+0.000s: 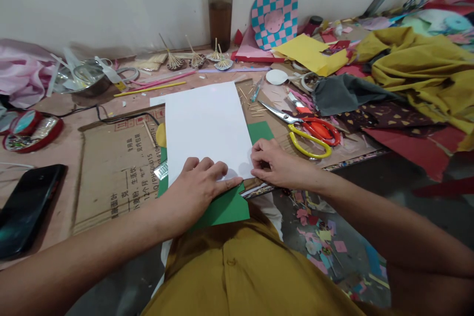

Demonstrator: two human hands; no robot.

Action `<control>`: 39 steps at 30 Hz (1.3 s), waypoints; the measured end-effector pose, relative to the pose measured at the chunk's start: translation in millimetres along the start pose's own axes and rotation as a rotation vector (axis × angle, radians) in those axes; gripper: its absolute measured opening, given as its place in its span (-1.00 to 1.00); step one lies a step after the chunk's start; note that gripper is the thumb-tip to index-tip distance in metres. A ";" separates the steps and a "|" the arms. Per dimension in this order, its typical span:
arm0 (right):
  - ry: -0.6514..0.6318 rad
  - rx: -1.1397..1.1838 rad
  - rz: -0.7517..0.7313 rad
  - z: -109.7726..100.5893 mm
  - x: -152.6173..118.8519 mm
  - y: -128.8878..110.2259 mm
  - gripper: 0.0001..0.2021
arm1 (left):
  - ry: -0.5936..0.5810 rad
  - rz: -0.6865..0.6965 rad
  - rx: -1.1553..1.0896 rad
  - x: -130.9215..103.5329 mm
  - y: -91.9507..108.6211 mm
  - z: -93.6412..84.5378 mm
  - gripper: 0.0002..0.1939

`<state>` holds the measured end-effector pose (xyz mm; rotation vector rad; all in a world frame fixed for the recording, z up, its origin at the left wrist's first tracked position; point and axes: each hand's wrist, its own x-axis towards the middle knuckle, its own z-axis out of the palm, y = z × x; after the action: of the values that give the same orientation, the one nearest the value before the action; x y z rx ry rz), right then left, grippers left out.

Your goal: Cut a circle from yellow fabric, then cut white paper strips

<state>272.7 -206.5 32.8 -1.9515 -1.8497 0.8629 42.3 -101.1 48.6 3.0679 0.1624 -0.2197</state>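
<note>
White paper (205,123) overlaps cardboard (101,173) on a pinkish table (70,155) by a wall (111,0).

Here's my left hand (202,177) palm-down, thumb (228,186) stretched rightward; my right hand (272,162) curls, fingers (263,146) bent inward, both my forearms (114,239) slanting together!

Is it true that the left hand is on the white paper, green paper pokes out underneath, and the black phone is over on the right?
Not the phone's side: the head view shows the black phone at the far left. The left hand is on the white paper, and green paper pokes out underneath.
</note>
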 end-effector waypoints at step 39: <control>0.451 -0.514 -0.449 50.5 -51.0 2.5 -0.72 | 0.053 0.155 -0.014 4.9 -2.8 0.0 -0.55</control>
<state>244.5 -265.5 3.0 -1.6670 -2.2098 -0.1944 46.9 -97.9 47.8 3.0547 -0.0716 -0.1291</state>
